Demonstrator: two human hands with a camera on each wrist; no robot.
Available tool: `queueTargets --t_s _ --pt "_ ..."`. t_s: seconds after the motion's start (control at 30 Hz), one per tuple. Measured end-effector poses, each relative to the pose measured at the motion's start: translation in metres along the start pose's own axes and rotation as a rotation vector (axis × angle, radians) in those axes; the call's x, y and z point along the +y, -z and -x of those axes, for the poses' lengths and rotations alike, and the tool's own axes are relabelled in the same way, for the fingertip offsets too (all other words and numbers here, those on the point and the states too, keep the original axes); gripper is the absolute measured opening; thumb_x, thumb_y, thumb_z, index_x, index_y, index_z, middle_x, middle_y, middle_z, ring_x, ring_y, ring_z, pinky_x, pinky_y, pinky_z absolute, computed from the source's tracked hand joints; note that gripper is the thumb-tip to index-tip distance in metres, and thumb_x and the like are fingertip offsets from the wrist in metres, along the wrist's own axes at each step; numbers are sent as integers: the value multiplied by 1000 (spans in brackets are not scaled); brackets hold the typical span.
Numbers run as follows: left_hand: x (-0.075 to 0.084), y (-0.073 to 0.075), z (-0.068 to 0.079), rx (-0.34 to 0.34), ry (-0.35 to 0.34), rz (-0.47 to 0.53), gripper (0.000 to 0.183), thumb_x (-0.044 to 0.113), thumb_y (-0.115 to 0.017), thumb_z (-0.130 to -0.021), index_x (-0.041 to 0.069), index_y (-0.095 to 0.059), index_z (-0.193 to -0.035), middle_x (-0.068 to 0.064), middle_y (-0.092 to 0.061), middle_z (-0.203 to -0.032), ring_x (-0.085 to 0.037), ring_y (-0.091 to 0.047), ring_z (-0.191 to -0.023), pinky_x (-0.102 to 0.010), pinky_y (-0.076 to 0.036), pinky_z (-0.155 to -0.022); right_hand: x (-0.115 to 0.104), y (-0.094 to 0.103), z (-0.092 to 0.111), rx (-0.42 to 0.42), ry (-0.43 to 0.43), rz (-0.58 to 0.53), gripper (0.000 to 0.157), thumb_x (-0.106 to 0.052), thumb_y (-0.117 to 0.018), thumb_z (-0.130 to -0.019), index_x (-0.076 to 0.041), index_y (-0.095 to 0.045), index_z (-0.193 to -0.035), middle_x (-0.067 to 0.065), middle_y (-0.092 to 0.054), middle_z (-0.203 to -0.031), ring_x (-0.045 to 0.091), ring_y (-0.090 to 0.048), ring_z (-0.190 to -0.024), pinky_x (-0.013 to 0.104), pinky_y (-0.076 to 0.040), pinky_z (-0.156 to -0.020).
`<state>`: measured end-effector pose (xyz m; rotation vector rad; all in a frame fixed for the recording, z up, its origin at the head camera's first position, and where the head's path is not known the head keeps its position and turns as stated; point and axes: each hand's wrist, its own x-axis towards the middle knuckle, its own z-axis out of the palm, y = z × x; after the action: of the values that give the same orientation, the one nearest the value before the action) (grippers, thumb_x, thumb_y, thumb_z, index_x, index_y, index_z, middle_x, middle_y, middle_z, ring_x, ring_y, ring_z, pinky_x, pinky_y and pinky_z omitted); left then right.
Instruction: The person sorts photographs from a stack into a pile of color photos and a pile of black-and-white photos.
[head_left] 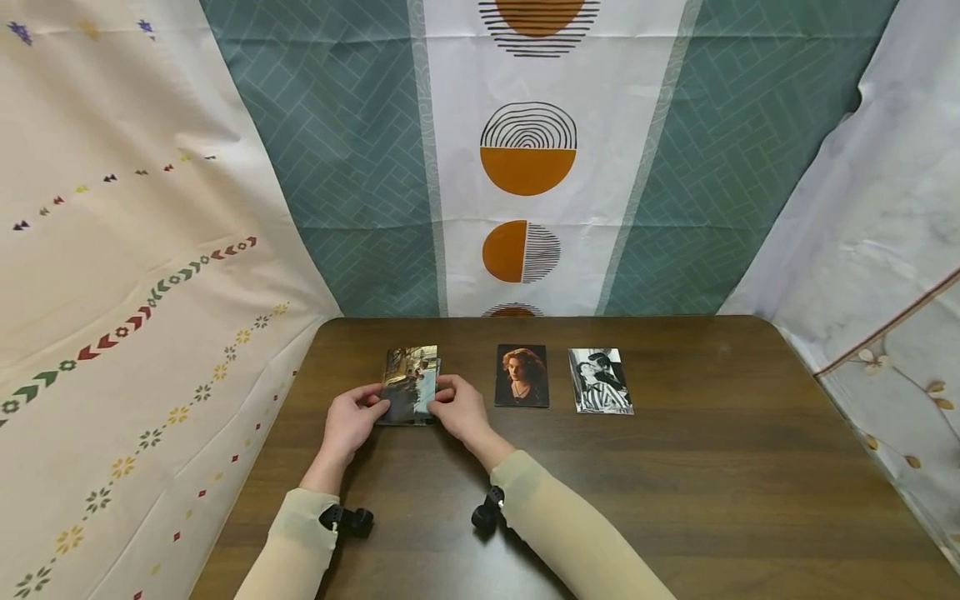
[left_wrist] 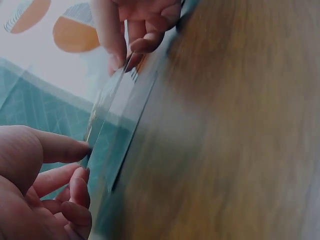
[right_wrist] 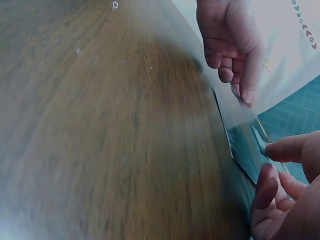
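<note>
A photo card with a street-and-water scene is held near the table's left side. My left hand pinches its left edge between thumb and fingers, and my right hand pinches the right edge. Seen edge-on in the left wrist view, the held card is tilted up from the table. Below it lies another glossy card, mostly covered in the head view. To the right of my right hand lie a dark portrait card and a black-and-white card showing a couple.
The cards are on a brown wooden table with rounded far corners. Patterned cloths hang around it: a green and white one behind, a cream one at left and a white one at right.
</note>
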<state>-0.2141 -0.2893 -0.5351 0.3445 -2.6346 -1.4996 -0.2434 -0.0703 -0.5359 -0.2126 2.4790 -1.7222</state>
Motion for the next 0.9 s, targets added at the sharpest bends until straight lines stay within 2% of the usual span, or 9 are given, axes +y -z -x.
queueTargets --t_s 0.13,0.27,0.47,0.7,0.9 --pt "12 -10 1 -9 -32 22 38 13 -75 -98 1 -73 -134 -10 -68 -105 -21 -59 -84 -31 -46 -71 6 16 0 12 21 42 44 -13 -80 -92 -10 -71 -135 1 -76 -100 19 -70 -88 41 -55 -83" --pt "27 -27 3 -23 -68 32 39 12 -77 -97 1 -73 -134 -9 -68 -101 -18 -55 -77 -29 -44 -66 13 38 1 31 40 80 46 -15 -79 -93 -11 -70 -138 2 -75 -103 14 -70 -81 39 -55 -78" --pt "52 -69 5 -67 -140 45 42 8 -80 -93 -2 -72 -134 -7 -68 -96 -13 -51 -66 -26 -40 -57 27 81 3 97 55 139 47 -15 -78 -92 -8 -71 -138 5 -74 -103 18 -70 -86 41 -55 -82" --pt "82 -121 3 -130 -205 23 45 9 -78 -94 -3 -71 -136 -4 -68 -93 -14 -54 -71 -34 -45 -68 44 130 7 181 12 226 49 -16 -76 -93 -8 -70 -141 7 -75 -107 20 -66 -87 41 -53 -79" --pt "94 -152 -3 -174 -234 16 44 10 -76 -96 1 -71 -138 -2 -68 -93 -14 -55 -72 -36 -48 -73 52 157 10 212 -21 328 48 -17 -75 -94 -5 -71 -140 8 -75 -109 24 -67 -92 47 -53 -84"
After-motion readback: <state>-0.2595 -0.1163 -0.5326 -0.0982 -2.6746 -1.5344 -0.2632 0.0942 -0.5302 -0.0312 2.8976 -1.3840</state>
